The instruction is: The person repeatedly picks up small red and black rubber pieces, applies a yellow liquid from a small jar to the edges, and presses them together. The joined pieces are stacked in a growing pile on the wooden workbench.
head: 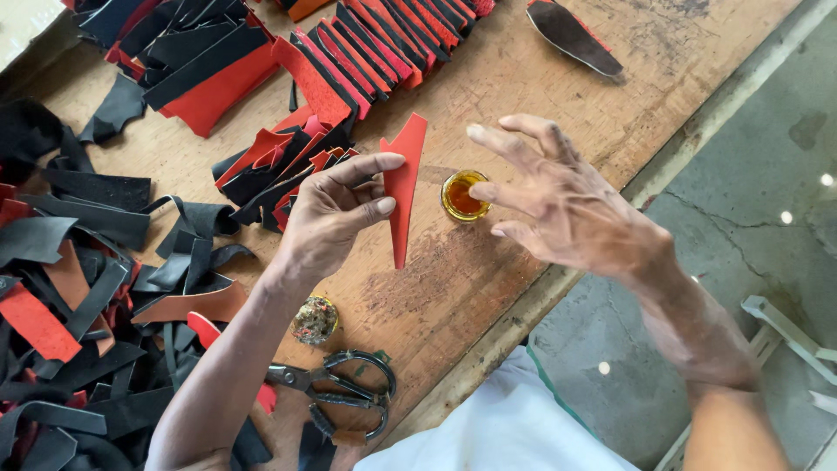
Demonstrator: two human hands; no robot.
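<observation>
Head view, left hand (327, 218) pinching pointed red leather strip (404, 187), right hand (567, 205) splayed

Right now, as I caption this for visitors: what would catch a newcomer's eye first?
The red pointed strip pinched upright in the left hand at centre, with the right hand spread open above a small jar of amber liquid. Red and black cut pieces crowd the wooden table behind.

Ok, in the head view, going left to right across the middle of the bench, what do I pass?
Heap of black and red strips → left hand → red pointed piece pinched in its grip → small jar of amber liquid → right hand, fingers spread → grey floor.
</observation>
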